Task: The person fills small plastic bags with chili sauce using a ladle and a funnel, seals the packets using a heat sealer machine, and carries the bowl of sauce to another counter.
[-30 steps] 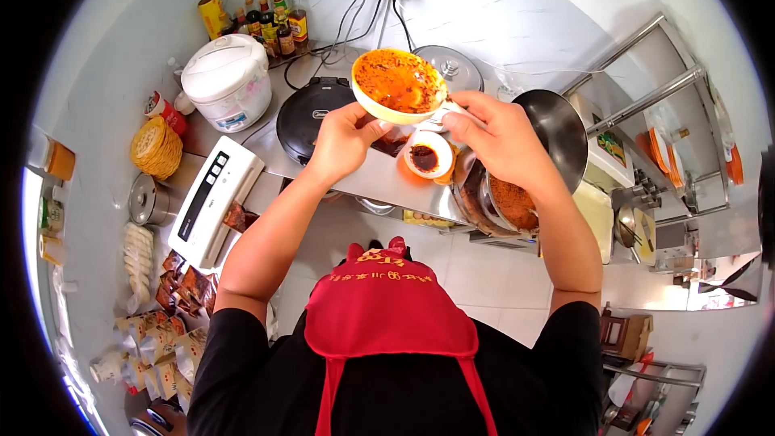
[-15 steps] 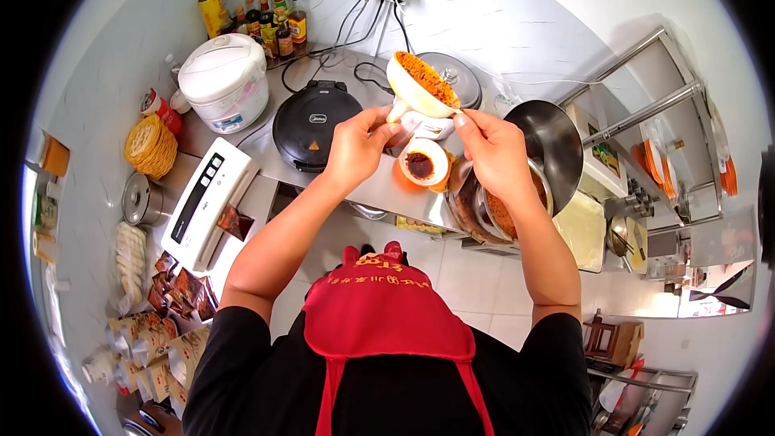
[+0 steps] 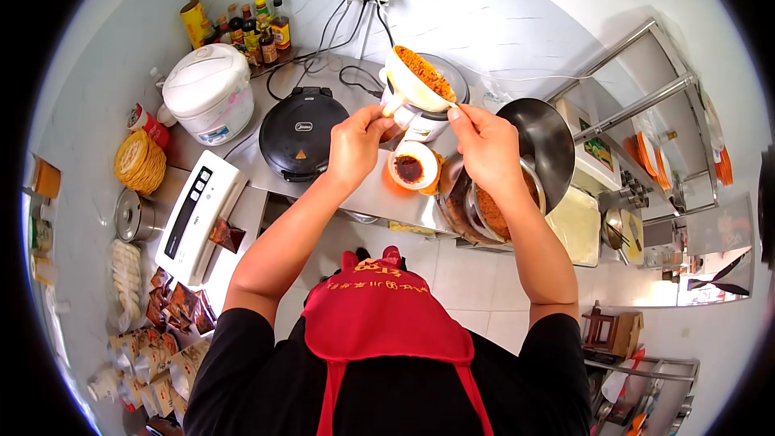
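Between my hands a pale yellow funnel-like bowl [image 3: 421, 81] is tilted, with orange-red chili residue inside. My left hand [image 3: 355, 144] pinches its narrow spout on the left. The fingers of my right hand [image 3: 486, 145] grip its rim on the right. Below it stands a white-rimmed container [image 3: 415, 166] with dark red contents. A small white appliance [image 3: 423, 126] is partly hidden behind the bowl. Beside my right wrist, a large pot [image 3: 456, 208] holds a smaller vessel with reddish-brown food [image 3: 491, 214].
A black round electric pan [image 3: 303, 135], a white rice cooker [image 3: 208, 95] and a white sealing machine [image 3: 199, 218] stand to the left. Sauce bottles [image 3: 266, 32] line the wall. A black wok [image 3: 542, 145] and a metal rack [image 3: 638, 109] are on the right.
The bowl has gone from nearly level to tilted, its inside turned up and to the right. My left hand has shifted from its side to its spout.
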`<state>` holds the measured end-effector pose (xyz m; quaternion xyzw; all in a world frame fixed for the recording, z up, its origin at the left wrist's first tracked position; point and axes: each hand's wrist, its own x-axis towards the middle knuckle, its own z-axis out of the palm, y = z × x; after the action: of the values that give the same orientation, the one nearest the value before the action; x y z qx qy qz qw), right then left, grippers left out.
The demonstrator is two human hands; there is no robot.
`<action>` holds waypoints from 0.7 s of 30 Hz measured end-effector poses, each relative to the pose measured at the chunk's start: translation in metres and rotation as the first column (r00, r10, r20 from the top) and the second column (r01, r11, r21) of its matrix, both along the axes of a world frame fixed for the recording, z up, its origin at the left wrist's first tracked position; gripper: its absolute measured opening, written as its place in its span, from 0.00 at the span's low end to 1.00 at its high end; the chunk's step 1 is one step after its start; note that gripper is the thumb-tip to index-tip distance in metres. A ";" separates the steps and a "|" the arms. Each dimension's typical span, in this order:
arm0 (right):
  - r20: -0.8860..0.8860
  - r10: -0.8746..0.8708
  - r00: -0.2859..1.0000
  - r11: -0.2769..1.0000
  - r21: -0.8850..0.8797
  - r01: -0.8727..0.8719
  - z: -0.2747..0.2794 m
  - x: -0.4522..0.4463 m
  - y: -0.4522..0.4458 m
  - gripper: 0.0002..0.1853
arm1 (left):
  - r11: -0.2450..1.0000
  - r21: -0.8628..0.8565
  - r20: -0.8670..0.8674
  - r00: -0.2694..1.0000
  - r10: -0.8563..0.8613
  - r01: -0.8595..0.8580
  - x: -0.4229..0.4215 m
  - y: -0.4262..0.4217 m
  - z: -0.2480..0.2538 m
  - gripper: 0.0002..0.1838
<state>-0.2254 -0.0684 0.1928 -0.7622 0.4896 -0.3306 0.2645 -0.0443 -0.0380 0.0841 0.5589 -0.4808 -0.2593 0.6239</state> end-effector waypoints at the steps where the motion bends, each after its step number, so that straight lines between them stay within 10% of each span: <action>1: -0.002 -0.002 1.000 1.000 -0.012 0.002 -0.001 -0.001 -0.002 0.15 | 1.000 -0.002 0.001 1.000 -0.004 0.004 0.000 -0.002 -0.001 0.09; 14: 0.198 -0.126 0.972 0.958 0.279 0.068 -0.022 -0.014 -0.023 0.16 | 0.999 0.038 0.025 0.999 0.020 -0.021 -0.006 -0.022 -0.012 0.07; 21: 0.555 -0.471 0.686 0.714 0.696 -0.073 -0.083 -0.059 -0.030 0.16 | 0.998 -0.004 0.015 0.998 0.065 -0.065 0.003 -0.019 -0.029 0.07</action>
<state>-0.2839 -0.0980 0.1101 -0.3663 0.5221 -0.4230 0.6437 -0.0414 -0.0574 0.0550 0.5750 -0.4675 -0.2340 0.6293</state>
